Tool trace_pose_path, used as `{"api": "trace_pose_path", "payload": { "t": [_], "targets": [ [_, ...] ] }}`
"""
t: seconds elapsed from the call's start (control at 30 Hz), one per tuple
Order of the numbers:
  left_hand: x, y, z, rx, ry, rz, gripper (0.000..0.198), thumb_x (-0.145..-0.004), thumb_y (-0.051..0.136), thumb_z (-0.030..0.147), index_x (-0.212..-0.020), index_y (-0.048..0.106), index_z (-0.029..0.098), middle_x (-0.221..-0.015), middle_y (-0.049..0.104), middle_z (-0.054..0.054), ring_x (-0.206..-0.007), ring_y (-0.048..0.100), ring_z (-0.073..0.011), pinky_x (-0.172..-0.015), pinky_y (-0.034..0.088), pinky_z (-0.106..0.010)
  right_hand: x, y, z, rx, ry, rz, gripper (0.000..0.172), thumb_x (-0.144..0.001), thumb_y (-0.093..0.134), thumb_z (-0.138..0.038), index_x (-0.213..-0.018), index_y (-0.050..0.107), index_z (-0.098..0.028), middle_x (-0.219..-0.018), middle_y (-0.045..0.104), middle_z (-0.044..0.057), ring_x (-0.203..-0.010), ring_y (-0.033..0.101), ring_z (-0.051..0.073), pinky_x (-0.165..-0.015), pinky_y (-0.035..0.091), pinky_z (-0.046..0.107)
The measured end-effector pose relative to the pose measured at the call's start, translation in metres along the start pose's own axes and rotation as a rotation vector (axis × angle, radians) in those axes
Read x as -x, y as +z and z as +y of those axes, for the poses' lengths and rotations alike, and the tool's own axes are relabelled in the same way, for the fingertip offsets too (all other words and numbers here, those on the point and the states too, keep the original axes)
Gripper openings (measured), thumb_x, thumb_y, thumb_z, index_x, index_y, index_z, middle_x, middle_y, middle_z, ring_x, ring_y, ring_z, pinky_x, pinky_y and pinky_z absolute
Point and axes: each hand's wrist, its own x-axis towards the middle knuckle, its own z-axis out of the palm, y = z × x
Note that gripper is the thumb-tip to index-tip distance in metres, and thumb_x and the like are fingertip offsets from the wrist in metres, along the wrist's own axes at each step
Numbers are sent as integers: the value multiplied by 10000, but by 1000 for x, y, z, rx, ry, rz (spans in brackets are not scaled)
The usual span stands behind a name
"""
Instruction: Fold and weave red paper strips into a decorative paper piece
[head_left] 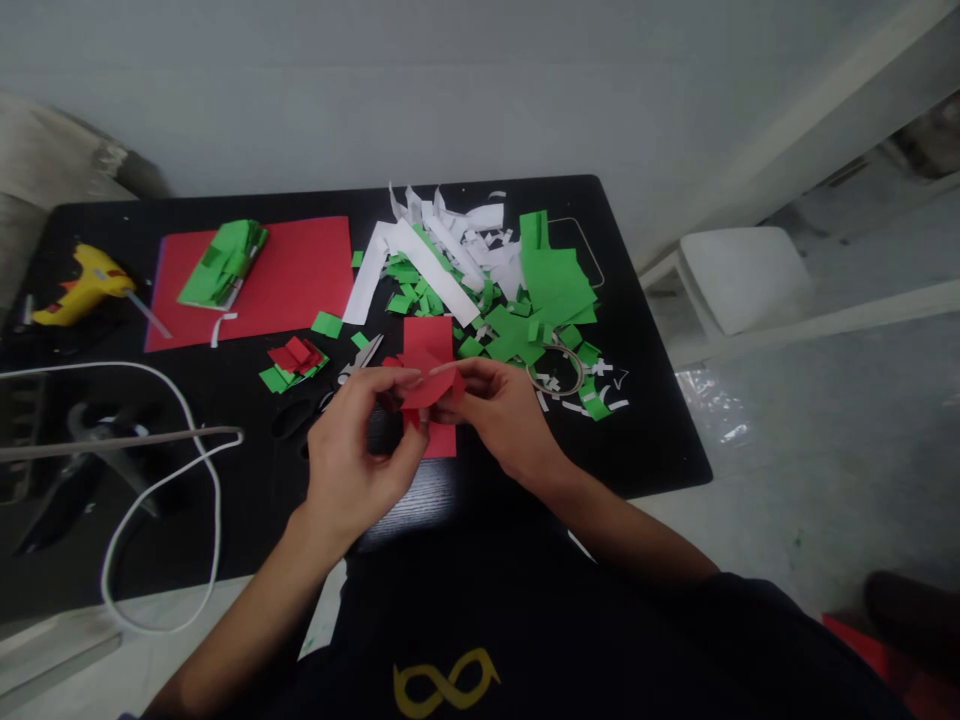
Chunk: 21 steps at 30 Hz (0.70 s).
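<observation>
Both my hands meet over the near middle of a black table (645, 440). My left hand (358, 445) and my right hand (501, 410) each pinch an end of a small folded red paper piece (429, 388), held just above the table. Under it lies a red paper strip (429, 338). Black-handled scissors (330, 398) lie just left of my left hand. A little pile of red and green scraps (295, 362) sits beyond them.
A heap of green and white paper offcuts (487, 275) fills the far middle and right. A large red sheet (292, 275) with a folded green piece (223, 262) lies far left. A yellow glue gun (82, 285) and a white cable (187, 430) sit at the left edge. A white stool (742, 275) stands right.
</observation>
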Motion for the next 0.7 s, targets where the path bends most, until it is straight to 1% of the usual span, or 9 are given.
{"api": "trace_pose_path", "payload": {
  "t": [0.1,0.2,0.33,0.43,0.53,0.63,0.7],
  "targets": [
    [1,1,1,10,12,-10,328,-878,693,159,-1189,654,255,-1047,717,-61,-917,693,-239,-805,569,-406,-1,-1,1,11,-11,20,315,-668,936,-308,-899,755,-195,-808,800,-11,-765,793,183,-809,681,352],
    [0,2,2,11,31,-10,342,-871,705,150,-1189,646,258,-1058,716,-58,-918,689,-233,-808,565,-399,-1,0,1,20,-27,41,306,-670,926,-291,-896,741,-200,-790,790,-19,-761,787,177,-792,677,337],
    [-1,2,2,-6,44,-8,316,-881,701,143,-1174,643,244,-1054,720,-53,-945,694,-222,-812,566,-375,-1,1,0,2,-29,22,294,-675,922,-313,-879,741,-201,-797,789,-18,-746,779,172,-805,679,343],
    [-1,1,1,-33,13,2,282,-901,698,173,-1168,647,248,-1022,721,-38,-894,696,-211,-778,562,-357,0,1,-1,-11,2,-3,300,-687,917,-354,-866,739,-193,-806,795,-9,-761,789,186,-827,684,369],
    [-1,0,-1,-54,-18,15,270,-919,690,194,-1178,650,257,-1011,728,-28,-849,694,-205,-756,562,-354,0,1,-1,-15,17,-4,321,-691,914,-375,-881,734,-190,-791,794,-8,-766,800,201,-850,688,400],
    [-1,2,-2,-56,-16,27,272,-917,691,185,-1177,645,252,-1051,733,-26,-880,704,-201,-788,567,-348,0,2,0,-15,14,0,340,-694,913,-380,-906,723,-194,-784,793,-11,-754,806,210,-867,691,425],
    [-1,3,-2,-69,-12,31,277,-910,694,182,-1174,641,247,-1028,726,-21,-859,695,-194,-776,558,-338,0,3,0,-12,5,8,359,-685,920,-376,-917,710,-199,-796,796,-11,-776,812,222,-873,693,440]
  ]
}}
